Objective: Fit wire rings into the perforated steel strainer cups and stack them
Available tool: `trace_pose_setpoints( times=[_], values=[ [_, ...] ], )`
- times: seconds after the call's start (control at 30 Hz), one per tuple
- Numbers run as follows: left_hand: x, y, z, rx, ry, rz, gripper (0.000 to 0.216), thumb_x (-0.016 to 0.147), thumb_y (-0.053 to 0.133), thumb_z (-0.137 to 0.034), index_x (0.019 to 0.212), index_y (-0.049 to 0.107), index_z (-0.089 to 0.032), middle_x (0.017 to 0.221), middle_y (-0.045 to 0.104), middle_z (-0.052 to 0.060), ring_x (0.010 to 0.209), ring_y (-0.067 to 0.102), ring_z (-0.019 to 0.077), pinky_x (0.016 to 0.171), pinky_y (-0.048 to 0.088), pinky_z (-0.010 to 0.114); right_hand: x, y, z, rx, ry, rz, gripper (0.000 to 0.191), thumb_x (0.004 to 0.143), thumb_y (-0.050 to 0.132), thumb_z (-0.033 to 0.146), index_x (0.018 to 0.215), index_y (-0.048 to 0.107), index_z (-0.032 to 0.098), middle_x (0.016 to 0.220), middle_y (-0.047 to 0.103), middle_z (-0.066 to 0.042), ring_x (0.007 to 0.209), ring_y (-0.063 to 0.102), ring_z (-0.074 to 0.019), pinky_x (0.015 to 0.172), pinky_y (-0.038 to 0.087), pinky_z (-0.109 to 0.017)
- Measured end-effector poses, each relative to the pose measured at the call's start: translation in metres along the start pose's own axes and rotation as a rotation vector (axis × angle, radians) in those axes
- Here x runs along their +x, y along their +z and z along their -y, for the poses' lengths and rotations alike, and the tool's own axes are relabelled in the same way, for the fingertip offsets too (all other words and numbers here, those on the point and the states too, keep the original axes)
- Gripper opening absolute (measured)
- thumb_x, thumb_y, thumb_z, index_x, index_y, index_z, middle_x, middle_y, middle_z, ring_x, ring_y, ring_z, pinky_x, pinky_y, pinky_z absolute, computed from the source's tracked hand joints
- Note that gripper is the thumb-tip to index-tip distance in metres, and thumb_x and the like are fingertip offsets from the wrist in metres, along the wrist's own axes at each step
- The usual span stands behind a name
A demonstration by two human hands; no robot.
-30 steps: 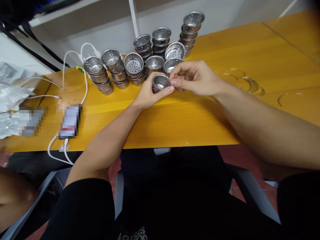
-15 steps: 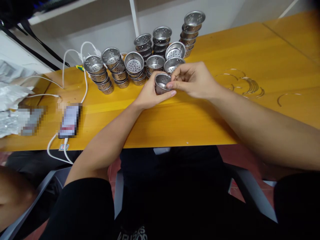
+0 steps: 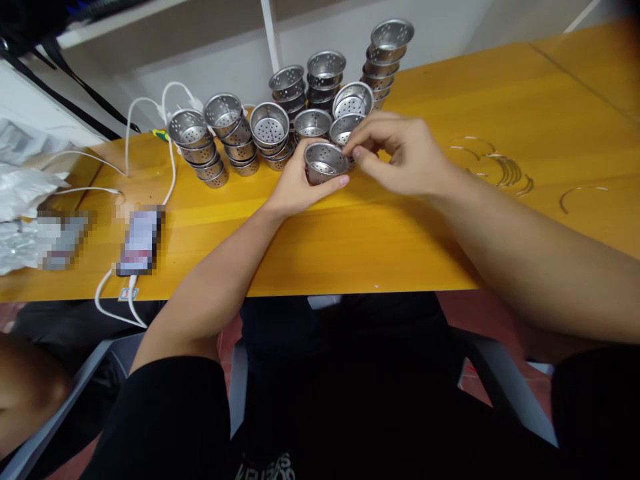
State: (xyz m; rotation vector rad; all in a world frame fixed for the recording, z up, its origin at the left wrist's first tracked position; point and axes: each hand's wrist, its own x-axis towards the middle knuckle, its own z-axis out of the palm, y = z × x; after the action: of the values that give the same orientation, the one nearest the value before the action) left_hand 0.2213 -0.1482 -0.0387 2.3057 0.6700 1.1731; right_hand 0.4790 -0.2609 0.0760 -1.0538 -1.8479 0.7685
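Stacks of perforated cups [image 3: 270, 130] crowding behind; left hand [image 3: 295, 190] cupping metal cup [image 3: 325, 161], right hand [image 3: 400, 157] pinching its rim; wire rings [image 3: 500, 170] rightward.

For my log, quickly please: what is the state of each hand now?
Left hand: closed around a metal cup, holding it.
Right hand: pinched shut at that cup's rim; what it grips cannot be told.

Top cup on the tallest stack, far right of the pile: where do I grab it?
Probably pinch the top cup across its rim, coming from above. It sits nested in the stack, mouth up and slightly tilted, so only rim and upper wall are exposed.
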Motion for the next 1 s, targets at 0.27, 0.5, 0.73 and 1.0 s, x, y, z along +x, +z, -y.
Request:
trace_pose_setpoints(
  times=[0.27, 0.5, 0.73, 1.0],
  values=[
    [0.0, 0.0, -0.002, 0.015, 0.005, 0.0, 0.114, 0.095, 0.075, -0.111, 0.173, 0.048, -0.032, 0.156, 0.074, 0.012, 0.152, 0.081, 0.0365, 0.139, 0.061, 0.066, 0.004, 0.002, -0.012, -0.065, -0.173, 0.097, 0.017, 0.092, 0.099, 0.048, 0.103, 0.09, 0.039, 0.142, 0.076, -0.011, 0.126, 0.068, -0.0395, 0.111, 0.063, -0.058],
    [-0.001, -0.001, -0.001, -0.001, 0.056, 0.005, 0.109, 0.098, 0.078, -0.106, 0.175, 0.049, -0.034, 0.156, 0.072, 0.01, 0.159, 0.078, 0.038, 0.143, 0.06, 0.067, 0.008, 0.012, -0.018, 0.114, -0.17, 0.127, 0.032, 0.078, 0.114, 0.049, 0.097, 0.09, 0.042, 0.122, 0.076, -0.014, 0.133, 0.062, -0.0456, 0.106, 0.063, -0.066],
    [0.003, 0.006, -0.002, -0.02, 0.014, -0.072, 0.11, 0.094, 0.077, -0.11, 0.168, 0.051, -0.033, 0.15, 0.074, 0.008, 0.148, 0.085, 0.0331, 0.133, 0.07, 0.062, 0.003, 0.006, -0.013, 0.049, -0.131, 0.091, 0.036, 0.084, 0.111, 0.062, 0.104, 0.089, 0.041, 0.138, 0.077, -0.011, 0.124, 0.064, -0.0412, 0.111, 0.065, -0.063],
    [0.0, 0.004, -0.005, -0.144, -0.124, -0.103, 0.098, 0.103, 0.091, -0.086, 0.177, 0.046, -0.04, 0.156, 0.071, 0.012, 0.119, 0.083, 0.0194, 0.095, 0.076, 0.037, 0.011, -0.025, -0.032, -0.34, -0.109, -0.258, 0.029, 0.117, 0.087, 0.058, 0.13, 0.081, 0.033, 0.158, 0.066, -0.017, 0.122, 0.073, -0.0306, 0.107, 0.067, -0.046]
  ],
)
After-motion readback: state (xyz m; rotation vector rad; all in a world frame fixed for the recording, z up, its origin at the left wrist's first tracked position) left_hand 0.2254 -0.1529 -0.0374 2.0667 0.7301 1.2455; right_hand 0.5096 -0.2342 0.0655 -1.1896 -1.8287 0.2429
